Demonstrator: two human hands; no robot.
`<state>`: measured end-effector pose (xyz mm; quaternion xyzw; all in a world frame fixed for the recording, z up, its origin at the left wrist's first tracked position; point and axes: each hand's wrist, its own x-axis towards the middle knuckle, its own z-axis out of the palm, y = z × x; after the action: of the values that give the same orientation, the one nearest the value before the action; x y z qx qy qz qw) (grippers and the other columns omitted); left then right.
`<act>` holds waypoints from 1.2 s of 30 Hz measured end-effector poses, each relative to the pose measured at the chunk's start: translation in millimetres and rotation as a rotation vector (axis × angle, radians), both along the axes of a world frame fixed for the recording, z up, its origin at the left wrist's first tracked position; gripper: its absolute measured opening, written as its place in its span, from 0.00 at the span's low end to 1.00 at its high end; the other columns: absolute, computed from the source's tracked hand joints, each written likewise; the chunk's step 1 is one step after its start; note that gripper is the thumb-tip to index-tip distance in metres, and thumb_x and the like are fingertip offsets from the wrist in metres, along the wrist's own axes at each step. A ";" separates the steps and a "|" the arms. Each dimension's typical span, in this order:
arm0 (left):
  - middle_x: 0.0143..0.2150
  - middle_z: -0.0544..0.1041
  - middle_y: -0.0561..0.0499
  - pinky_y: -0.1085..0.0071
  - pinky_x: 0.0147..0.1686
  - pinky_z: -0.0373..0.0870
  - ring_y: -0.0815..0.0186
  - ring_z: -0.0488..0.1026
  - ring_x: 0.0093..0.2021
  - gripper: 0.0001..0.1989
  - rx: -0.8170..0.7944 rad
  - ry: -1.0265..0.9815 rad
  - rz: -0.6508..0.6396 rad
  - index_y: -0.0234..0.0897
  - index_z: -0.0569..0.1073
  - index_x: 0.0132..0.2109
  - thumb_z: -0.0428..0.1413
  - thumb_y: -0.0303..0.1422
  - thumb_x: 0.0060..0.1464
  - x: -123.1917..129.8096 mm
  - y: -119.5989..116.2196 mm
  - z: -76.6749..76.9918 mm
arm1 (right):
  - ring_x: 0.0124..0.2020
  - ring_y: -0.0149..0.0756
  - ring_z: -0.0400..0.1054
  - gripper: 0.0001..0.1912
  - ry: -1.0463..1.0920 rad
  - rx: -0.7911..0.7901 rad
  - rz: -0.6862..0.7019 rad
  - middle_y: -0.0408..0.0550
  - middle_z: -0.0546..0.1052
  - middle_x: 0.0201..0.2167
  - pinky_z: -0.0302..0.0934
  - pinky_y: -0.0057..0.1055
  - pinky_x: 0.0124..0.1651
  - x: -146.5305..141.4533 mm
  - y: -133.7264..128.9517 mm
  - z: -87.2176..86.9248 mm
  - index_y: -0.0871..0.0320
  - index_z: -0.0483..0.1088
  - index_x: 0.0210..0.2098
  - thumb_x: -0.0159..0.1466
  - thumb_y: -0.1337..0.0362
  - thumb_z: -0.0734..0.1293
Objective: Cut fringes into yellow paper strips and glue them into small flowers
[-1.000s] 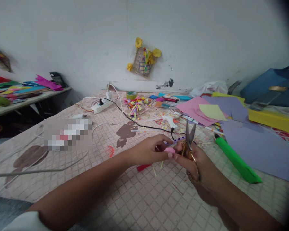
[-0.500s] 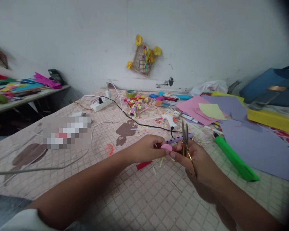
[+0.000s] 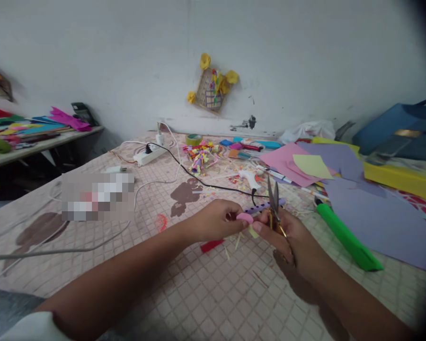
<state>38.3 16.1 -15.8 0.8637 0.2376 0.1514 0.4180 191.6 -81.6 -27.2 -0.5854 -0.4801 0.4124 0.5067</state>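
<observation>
Between the thumb and fingers of my left hand [image 3: 216, 220] is a small round pink piece [image 3: 244, 218]. My right hand [image 3: 282, 232] has its fingers around gold-handled scissors [image 3: 274, 199], whose blades point up and stand slightly apart. Behind my fingertips lies a purple dotted strip [image 3: 264, 206], running toward the scissors; what holds it is partly hidden. A pale yellow scrap [image 3: 252, 231] shows just under my right thumb. On the tabletop below my left hand lies a red piece [image 3: 212, 246].
A white glue gun [image 3: 249, 179] with a black cord lies beyond my hands. Colored paper [image 3: 379, 213] and a green cutter [image 3: 348, 237] are at right. A power strip [image 3: 149, 155], white cables and a heap of paper scraps [image 3: 200, 156] lie farther back.
My right thumb has moved slightly right, away from the pink piece, and more of the yellow scrap shows. The scissors have shifted a little with my right hand.
</observation>
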 end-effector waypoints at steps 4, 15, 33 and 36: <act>0.23 0.65 0.55 0.75 0.28 0.58 0.72 0.61 0.26 0.12 0.016 -0.003 0.033 0.32 0.68 0.27 0.51 0.36 0.51 -0.1 0.9 -1.2 | 0.26 0.31 0.56 0.11 -0.031 0.022 0.039 0.40 0.64 0.25 0.53 0.28 0.26 4.0 1.8 -3.6 0.53 0.60 0.27 0.55 0.60 0.68; 0.25 0.68 0.54 0.75 0.30 0.59 0.71 0.63 0.28 0.09 0.031 -0.025 0.050 0.31 0.70 0.28 0.51 0.33 0.51 0.3 1.0 -2.0 | 0.25 0.31 0.55 0.08 -0.145 0.047 0.084 0.39 0.62 0.25 0.53 0.28 0.26 11.5 4.8 -16.2 0.53 0.60 0.29 0.58 0.62 0.65; 0.24 0.65 0.55 0.77 0.27 0.58 0.73 0.61 0.26 0.08 0.121 -0.021 -0.067 0.32 0.67 0.28 0.50 0.33 0.51 -2.2 -5.5 1.1 | 0.33 0.34 0.63 0.10 -0.011 0.109 0.110 0.42 0.68 0.30 0.56 0.30 0.33 7.2 6.1 -14.3 0.54 0.61 0.31 0.57 0.60 0.68; 0.22 0.62 0.57 0.78 0.24 0.55 0.74 0.58 0.24 0.08 0.103 0.015 -0.098 0.32 0.67 0.28 0.50 0.32 0.51 -1.0 -6.0 -0.4 | 0.32 0.33 0.62 0.09 -0.041 0.098 0.109 0.41 0.67 0.29 0.56 0.30 0.33 5.9 5.0 -15.8 0.54 0.61 0.31 0.58 0.62 0.68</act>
<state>37.3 10.0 -16.2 0.8957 0.1900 0.1365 0.3781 197.6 -76.6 -43.0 -0.5413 -0.5412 0.4031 0.5016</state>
